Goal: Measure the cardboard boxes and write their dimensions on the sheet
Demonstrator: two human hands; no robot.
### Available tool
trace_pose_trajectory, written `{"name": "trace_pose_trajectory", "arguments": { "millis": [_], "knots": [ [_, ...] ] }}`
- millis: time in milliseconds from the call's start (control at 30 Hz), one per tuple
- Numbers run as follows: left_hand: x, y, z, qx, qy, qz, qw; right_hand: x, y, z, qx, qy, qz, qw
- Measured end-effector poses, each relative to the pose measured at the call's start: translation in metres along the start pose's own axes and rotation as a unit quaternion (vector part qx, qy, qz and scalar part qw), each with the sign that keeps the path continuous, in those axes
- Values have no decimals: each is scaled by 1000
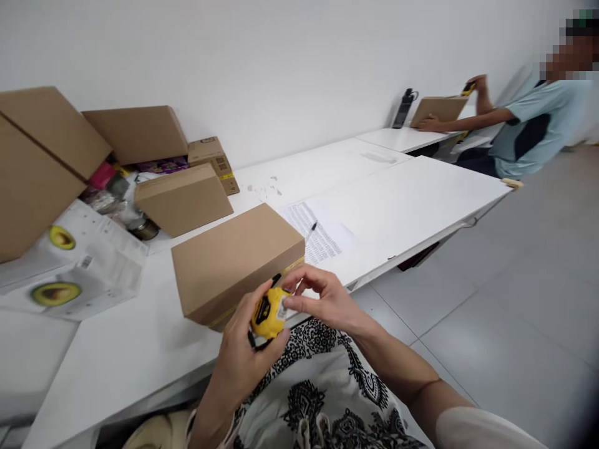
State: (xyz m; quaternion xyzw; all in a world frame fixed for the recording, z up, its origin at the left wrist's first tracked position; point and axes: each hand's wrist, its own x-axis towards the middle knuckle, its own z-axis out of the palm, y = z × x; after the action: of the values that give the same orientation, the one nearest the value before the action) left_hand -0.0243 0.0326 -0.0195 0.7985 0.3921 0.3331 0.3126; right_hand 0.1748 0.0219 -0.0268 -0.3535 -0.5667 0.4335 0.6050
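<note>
A yellow and black tape measure [267,315] is gripped in my left hand [243,340], which wraps round its case from the left. My right hand [327,298] is curled at the other side of it, thumb and fingers pinching at the case's right edge. Whether any tape is drawn out I cannot tell. Just beyond both hands, a closed brown cardboard box [234,259] with a yellow strip low on its side lies on the white table [154,337].
Behind the box, a pen [311,232] rests on a printed sheet [327,248]. Cardboard boxes [182,196] and an avocado-printed carton [98,262] crowd the left. At the far right, a co-worker [528,125] handles another box [440,110] beside a dark bottle [403,109].
</note>
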Motion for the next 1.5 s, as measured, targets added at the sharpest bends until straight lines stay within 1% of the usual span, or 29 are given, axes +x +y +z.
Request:
{"name": "trace_pose_trajectory", "arguments": {
  "millis": [133,200,267,333,400,467,533,633,733,767,800,833,867,900,933,967,1000,1033,1067,1100,1133,1167,1200,1233,1267,1300,1367,1433,1500],
  "knots": [
    [10,4,4,-66,-6,-42,997,2,3,-11,8,-15,33,999],
    [12,3,5,-77,-15,-42,996,2,5,-14,0,-29,43,999],
    [12,1,5,-69,-21,-38,997,1,8,-13,-9,-27,40,999],
    [11,0,5,-51,-14,-32,998,0,10,-11,-20,-14,15,1000],
    [9,0,6,-44,-2,-29,999,0,10,-8,-35,3,-26,999],
    [7,2,7,-61,2,-38,997,1,10,-5,-57,20,-67,996],
    [5,3,7,-94,-5,-52,994,2,9,-4,-81,31,-86,993],
    [3,4,6,-120,-7,-64,991,2,8,-3,-101,20,-61,993],
    [0,1,6,-148,12,-79,986,4,8,-2,-75,-8,-32,997],
    [-2,-1,7,-191,10,-89,977,4,9,-1,-64,-13,-37,997],
    [-3,-3,9,-257,-1,-105,961,4,9,0,-58,-14,-50,997],
    [-5,-4,12,-339,-23,-124,932,4,9,0,-58,-13,-71,996],
    [-6,-6,15,-425,-51,-146,892,4,9,1,-62,-13,-94,994],
    [-7,-8,19,-501,-84,-169,844,4,8,1,-67,-17,-118,991],
    [-8,-8,23,-559,-114,-189,800,3,8,0,-73,-27,-139,987],
    [-8,-9,27,-592,-136,-205,767,3,7,0,-78,-44,-153,984],
    [-8,-8,29,-604,-145,-216,753,2,7,-1,-84,-62,-157,982],
    [-8,-7,31,-598,-140,-221,758,2,6,-2,-94,-78,-156,980],
    [-8,-6,31,-573,-121,-220,780,1,6,-4,-108,-90,-151,979],
    [-7,-4,30,-529,-88,-213,816,1,5,-5,-121,-97,-143,978],
    [-7,-2,28,-468,-47,-201,860,0,5,-7,-128,-102,-130,978],
    [-6,-1,25,-392,-6,-181,902,0,5,-8,-126,-108,-113,980],
    [-6,1,21,-309,27,-154,938,0,5,-8,-111,-112,-91,983],
    [-6,2,17,-227,46,-124,965,-1,5,-8,-87,-112,-64,988],
    [-6,3,14,-156,53,-91,982,-1,5,-7,-57,-109,-34,992],
    [-6,4,10,-100,48,-58,992,-2,6,-6,-24,-104,-2,994],
    [-7,5,5,-35,21,-5,999,-2,7,-2,39,-104,60,992],
    [-8,5,0,-5,-5,34,999,0,8,-1,95,-126,117,981],
    [-11,4,-7,20,-21,58,998,4,6,-7,137,-147,148,968]
  ]
}}
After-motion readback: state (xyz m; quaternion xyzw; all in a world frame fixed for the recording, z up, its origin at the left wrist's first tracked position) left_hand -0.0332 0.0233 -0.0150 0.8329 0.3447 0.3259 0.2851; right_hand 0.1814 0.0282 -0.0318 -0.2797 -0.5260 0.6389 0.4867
